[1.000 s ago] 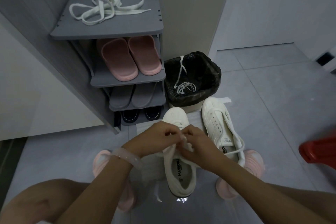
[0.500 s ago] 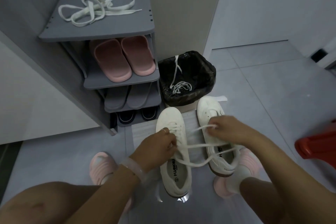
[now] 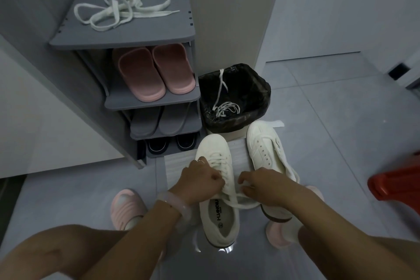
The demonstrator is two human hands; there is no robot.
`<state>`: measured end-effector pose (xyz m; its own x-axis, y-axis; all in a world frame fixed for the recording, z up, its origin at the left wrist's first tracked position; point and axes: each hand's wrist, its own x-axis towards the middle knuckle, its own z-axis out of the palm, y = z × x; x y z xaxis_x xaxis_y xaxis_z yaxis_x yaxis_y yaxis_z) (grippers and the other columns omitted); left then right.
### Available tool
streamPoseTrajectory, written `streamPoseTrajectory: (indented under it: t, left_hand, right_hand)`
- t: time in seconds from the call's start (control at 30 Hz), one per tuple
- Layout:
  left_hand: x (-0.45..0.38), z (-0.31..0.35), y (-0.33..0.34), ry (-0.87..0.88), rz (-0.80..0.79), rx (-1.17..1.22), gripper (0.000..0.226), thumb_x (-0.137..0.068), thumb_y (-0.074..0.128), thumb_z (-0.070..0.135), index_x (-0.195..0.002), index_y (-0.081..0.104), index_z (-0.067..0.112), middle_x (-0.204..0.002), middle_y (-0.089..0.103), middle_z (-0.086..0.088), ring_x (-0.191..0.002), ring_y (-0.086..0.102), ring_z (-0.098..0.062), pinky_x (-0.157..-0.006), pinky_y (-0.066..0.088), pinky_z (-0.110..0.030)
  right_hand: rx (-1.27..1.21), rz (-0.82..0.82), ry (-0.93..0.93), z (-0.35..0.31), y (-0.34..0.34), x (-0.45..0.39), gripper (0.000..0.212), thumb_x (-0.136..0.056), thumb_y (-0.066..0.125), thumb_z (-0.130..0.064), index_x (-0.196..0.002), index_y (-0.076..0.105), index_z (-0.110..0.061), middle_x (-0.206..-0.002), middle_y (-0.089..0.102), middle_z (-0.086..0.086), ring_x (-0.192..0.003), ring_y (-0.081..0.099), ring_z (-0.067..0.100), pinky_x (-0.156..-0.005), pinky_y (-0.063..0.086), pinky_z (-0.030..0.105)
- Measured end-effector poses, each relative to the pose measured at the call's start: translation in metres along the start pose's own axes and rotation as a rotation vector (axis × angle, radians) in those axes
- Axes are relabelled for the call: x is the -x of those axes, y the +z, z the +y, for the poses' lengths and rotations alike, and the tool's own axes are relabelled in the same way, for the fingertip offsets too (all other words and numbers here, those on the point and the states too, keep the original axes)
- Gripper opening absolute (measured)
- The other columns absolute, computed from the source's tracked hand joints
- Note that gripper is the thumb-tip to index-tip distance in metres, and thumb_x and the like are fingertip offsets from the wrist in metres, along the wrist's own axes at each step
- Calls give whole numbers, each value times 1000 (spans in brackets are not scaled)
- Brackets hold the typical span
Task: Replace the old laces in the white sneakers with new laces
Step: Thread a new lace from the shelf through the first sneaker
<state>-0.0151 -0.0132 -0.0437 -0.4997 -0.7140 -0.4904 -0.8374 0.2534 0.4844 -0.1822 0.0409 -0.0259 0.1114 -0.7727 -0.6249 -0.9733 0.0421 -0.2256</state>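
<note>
We are crouched on a grey tiled floor [image 3: 329, 134] in front of a grey shoe rack [image 3: 127, 36], with a lined bin [image 3: 261, 88] just beside the rack's right edge. One discarded lace [image 3: 223, 107] lies in the bin, and a loose lace [image 3: 120, 10] waits on the rack's top shelf. The left sneaker [image 3: 218, 188] stands before us, laced up through its eyelets. Our left hand [image 3: 200, 183] is curled on the lace at the top eyelets, and our right hand [image 3: 261, 185] pinches the other free end [image 3: 245, 204], which trails across the shoe's opening. The right sneaker [image 3: 266, 150] sits just beside it, eyelets bare. We judge that we are snugging and finishing the first shoe's lacing. Next we should even the two ends, then fetch the lace from the shelf for the bare shoe.
</note>
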Motion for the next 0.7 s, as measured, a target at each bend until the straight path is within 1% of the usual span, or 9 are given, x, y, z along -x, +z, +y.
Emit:
streamPoseTrajectory:
  t: [0.07, 0.13, 0.2, 0.23, 0.27, 0.33, 0.57, 0.63, 0.7]
  left_hand:
    - [-2, 0, -1, -55, 38, 187, 43, -85, 50, 20, -44, 61, 26, -88, 46, -8, -86, 49, -23, -79, 44, -35]
    - [-5, -2, 2, -48, 92, 238, 54, -83, 51, 11, -30, 47, 20, -69, 37, -3, -74, 50, -30, -70, 44, -39]
    - [-7, 2, 7, -40, 102, 95, 38, -85, 48, 11, -50, 60, 17, -77, 42, -5, -90, 53, -35, -75, 44, -39]
    - [-6, 5, 8, -24, 127, -16, 26, -86, 47, 12, -72, 69, 12, -92, 46, -7, -98, 50, -33, -78, 42, -37]
    - [-6, 6, 8, -13, 143, -103, 25, -87, 47, 13, -91, 71, 10, -105, 46, -10, -103, 48, -31, -80, 41, -35]
    - [-11, 6, 6, -37, 88, -153, 26, -87, 48, 17, -104, 69, 14, -116, 44, -10, -107, 47, -31, -83, 40, -35]
    - [-23, -1, 2, -126, -107, 87, 14, -78, 63, 17, -85, 74, 21, -110, 61, -9, -107, 54, -29, -95, 45, -42]
    - [-22, 1, 3, -145, -102, 177, 13, -73, 62, 18, -69, 72, 27, -106, 63, -10, -103, 56, -29, -93, 47, -44]
    - [-19, 5, 4, -191, -34, 300, 12, -60, 57, 29, -49, 62, 28, -102, 63, -15, -101, 57, -32, -91, 48, -47]
  right_hand:
    - [0, 16, -14, 1, 0, -1, 33, -98, 38, -33, -127, 47, -24, -120, 57, 9, -106, 56, 25, -81, 43, 31]
    - [-18, 68, -23, 1, 1, -2, 31, -98, 37, -32, -125, 49, -23, -116, 58, 9, -102, 57, 25, -75, 42, 30]
    - [-22, 101, -28, 1, 3, -4, 30, -98, 36, -31, -122, 51, -21, -112, 60, 9, -99, 58, 25, -71, 39, 28]
    - [-17, 106, -35, 0, 4, -4, 30, -98, 36, -31, -121, 51, -20, -111, 60, 9, -99, 58, 25, -70, 40, 29]
    - [-11, 103, -44, -1, 4, -4, 30, -98, 36, -31, -122, 51, -20, -111, 61, 9, -99, 59, 24, -72, 41, 30]
    - [6, 88, -55, -3, 5, -4, 32, -98, 36, -32, -124, 50, -20, -113, 61, 9, -100, 59, 24, -75, 43, 30]
    - [17, 92, -67, -4, 6, -3, 33, -98, 35, -31, -124, 49, -18, -112, 61, 10, -98, 59, 24, -72, 42, 30]
    - [4, 117, -68, -5, 8, -4, 34, -97, 37, -31, -126, 46, -17, -110, 62, 11, -97, 60, 26, -75, 45, 32]
    - [-63, 158, -91, -9, 8, -4, 39, -95, 42, -34, -131, 39, -18, -106, 62, 10, -92, 60, 24, -75, 46, 33]
